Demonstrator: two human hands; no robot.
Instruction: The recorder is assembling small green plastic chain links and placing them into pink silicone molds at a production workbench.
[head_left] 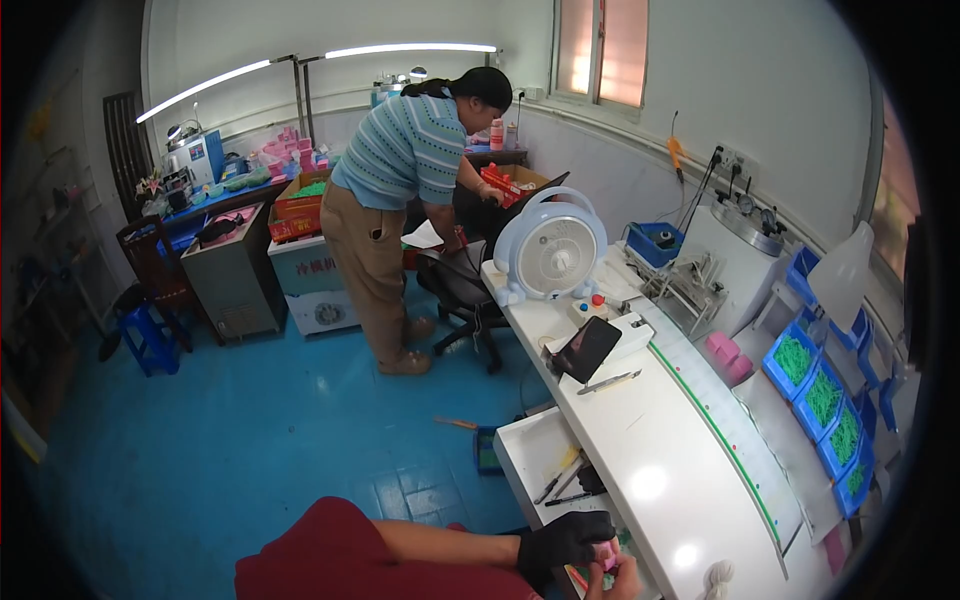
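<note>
My left hand (568, 541), in a black glove, is closed around a small pink piece (605, 553) at the lower edge of the picture. My bare right hand (618, 580) pinches the same piece from the other side. Its exact kind cannot be made out. Both hands are above a pulled-out white drawer (522, 440), beside the edge of the white worktable (640, 440). Small green bits lie just under and beside my fingers, partly hidden by them.
On the worktable stand a round fan (557, 256), a phone (587, 349) and a thin knife (609, 382). Blue bins (823, 402) of green pieces line the right side. Past an office chair (462, 285), a co-worker (405, 160) bends over a red crate (502, 184).
</note>
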